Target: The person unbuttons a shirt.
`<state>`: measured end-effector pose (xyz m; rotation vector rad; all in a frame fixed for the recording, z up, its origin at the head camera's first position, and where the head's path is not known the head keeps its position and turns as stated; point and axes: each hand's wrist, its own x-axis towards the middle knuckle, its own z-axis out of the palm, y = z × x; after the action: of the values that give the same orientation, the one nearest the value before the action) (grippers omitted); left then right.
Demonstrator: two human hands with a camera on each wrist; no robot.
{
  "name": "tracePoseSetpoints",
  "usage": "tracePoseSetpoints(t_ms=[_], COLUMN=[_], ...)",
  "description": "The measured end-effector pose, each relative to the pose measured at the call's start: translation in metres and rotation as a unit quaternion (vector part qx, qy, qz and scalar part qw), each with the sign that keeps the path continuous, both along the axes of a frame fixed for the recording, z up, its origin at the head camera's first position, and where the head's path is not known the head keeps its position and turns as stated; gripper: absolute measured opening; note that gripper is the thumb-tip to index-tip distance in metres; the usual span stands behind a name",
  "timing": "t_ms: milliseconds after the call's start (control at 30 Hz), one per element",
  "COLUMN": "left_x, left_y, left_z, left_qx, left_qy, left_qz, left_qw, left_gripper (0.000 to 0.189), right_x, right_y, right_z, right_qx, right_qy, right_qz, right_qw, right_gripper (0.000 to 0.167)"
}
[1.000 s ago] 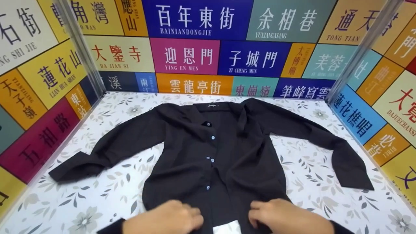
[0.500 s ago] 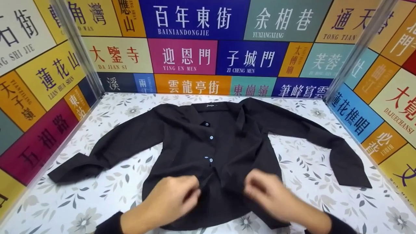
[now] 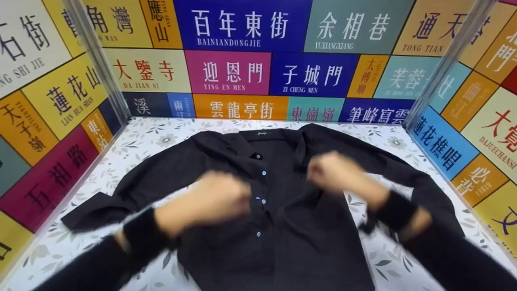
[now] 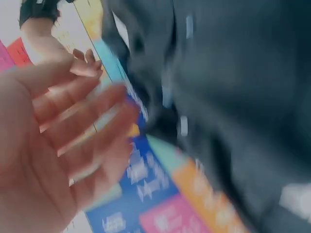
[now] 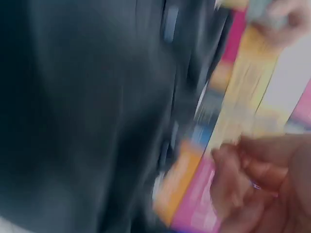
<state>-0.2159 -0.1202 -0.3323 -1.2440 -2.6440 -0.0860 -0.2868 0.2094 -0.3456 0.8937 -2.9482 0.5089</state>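
A black long-sleeved button-up shirt (image 3: pixel 307 250) lies front up, its collar at the far side and both sleeves spread outward. Pale buttons (image 3: pixel 264 173) run down its front. Blurred by motion in the head view, my left hand (image 3: pixel 214 198) is above the left half of the shirt. In the left wrist view its fingers (image 4: pixel 85 126) are extended and hold nothing. My right hand (image 3: pixel 335 171) is over the shirt's upper right side, near the sleeve. Its loosely bent fingers (image 5: pixel 233 179) hold nothing in the right wrist view.
A white cover with a grey leaf and flower print (image 3: pixel 155 250) lies beneath the shirt. Colourful sign-patterned panels (image 3: pixel 230 72) stand at the back and along both sides. Clear strips (image 3: pixel 103 56) run up the two rear corners.
Both hands have left the shirt's hem and moved away from me, up over its middle and chest. The lower front, rumpled before, now lies flatter and reaches the bottom of the view.
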Motion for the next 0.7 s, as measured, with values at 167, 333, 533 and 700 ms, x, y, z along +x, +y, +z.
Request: tracePoseSetpoints(t_ms=[167, 333, 533, 700], left_x=[-0.072, -0.122, -0.168, -0.181], left_y=[-0.006, -0.007, 0.006, 0.026], left_z=[0.016, 0.016, -0.017, -0.058], left_qx=[-0.053, -0.062, -0.033, -0.059], left_qy=[-0.006, -0.041, -0.061, -0.072], left_qz=[0.12, 0.163, 0.181, 0.171], left_qw=[0.9913, 0.9838, 0.9811, 0.9808], left_gripper=[0.022, 0.02, 0.033, 0.056], right_x=[-0.074, -0.111, -0.129, -0.14], right_y=[0.012, 0.012, -0.001, -0.029], right_z=[0.014, 0.003, -0.014, -0.03], right_qx=[0.044, -0.003, -0.06, -0.072], right_qy=[-0.003, -0.043, -0.038, -0.024], right_qz=[-0.134, -0.202, -0.25, -0.241], right_qw=[0.9899, 0.9785, 0.9657, 0.9675], right_gripper=[0.029, 0.054, 0.058, 0.039])
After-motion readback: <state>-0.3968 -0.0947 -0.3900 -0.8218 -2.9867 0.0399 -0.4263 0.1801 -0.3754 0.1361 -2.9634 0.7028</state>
